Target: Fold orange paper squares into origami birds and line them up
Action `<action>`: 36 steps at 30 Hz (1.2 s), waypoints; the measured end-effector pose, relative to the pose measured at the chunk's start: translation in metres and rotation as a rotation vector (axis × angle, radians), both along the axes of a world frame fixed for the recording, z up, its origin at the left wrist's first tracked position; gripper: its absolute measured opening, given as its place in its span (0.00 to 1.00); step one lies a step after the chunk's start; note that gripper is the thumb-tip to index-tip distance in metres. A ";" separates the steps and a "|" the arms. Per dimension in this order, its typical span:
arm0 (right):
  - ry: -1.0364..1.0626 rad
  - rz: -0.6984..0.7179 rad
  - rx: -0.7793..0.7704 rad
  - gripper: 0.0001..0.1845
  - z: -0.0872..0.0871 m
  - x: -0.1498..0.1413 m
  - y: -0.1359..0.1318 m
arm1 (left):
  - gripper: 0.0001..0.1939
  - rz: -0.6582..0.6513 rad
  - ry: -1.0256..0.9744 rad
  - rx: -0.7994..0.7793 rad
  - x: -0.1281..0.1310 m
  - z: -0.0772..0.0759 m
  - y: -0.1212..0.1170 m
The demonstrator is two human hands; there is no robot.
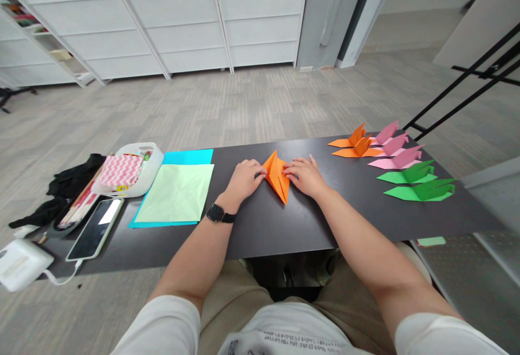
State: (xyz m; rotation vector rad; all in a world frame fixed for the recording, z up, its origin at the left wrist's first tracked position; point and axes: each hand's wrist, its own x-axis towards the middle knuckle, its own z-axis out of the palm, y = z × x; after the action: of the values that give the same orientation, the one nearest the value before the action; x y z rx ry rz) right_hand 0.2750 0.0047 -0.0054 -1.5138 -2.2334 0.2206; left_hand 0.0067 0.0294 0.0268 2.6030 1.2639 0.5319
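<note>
A folded orange origami piece (277, 175), diamond-shaped with a center slit toward its lower point, lies on the dark table (252, 236). My left hand (246, 177) pinches its left corner between thumb and fingertips; a black watch is on that wrist. On the opposite side, my right hand (305, 175) grips the right edge with thumb and index finger, its other fingers spread outward. What lies under the fingertips is hidden.
Finished paper cranes stand at the right: orange (357, 146), pink (400, 152) and green (422, 184). Left of my hands lie light green paper (174, 195) over blue sheets (189, 156), a white basket (152, 168), a phone (95, 230) and a white charger (24, 263).
</note>
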 end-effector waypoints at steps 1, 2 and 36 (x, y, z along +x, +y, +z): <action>0.007 0.005 0.000 0.14 -0.002 0.001 0.001 | 0.08 -0.013 0.007 0.015 0.002 0.001 -0.002; 0.016 0.010 0.001 0.15 -0.003 0.002 0.003 | 0.08 -0.028 0.014 0.030 0.003 0.001 -0.004; 0.247 -0.007 0.164 0.18 0.017 0.014 0.012 | 0.15 -0.157 0.144 0.014 0.015 0.002 -0.021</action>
State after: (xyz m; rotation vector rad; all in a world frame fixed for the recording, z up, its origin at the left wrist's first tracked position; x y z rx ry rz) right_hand 0.2887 0.0168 0.0117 -1.3306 -2.0008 0.2049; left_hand 0.0219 0.0083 0.0283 2.7648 1.0844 0.3324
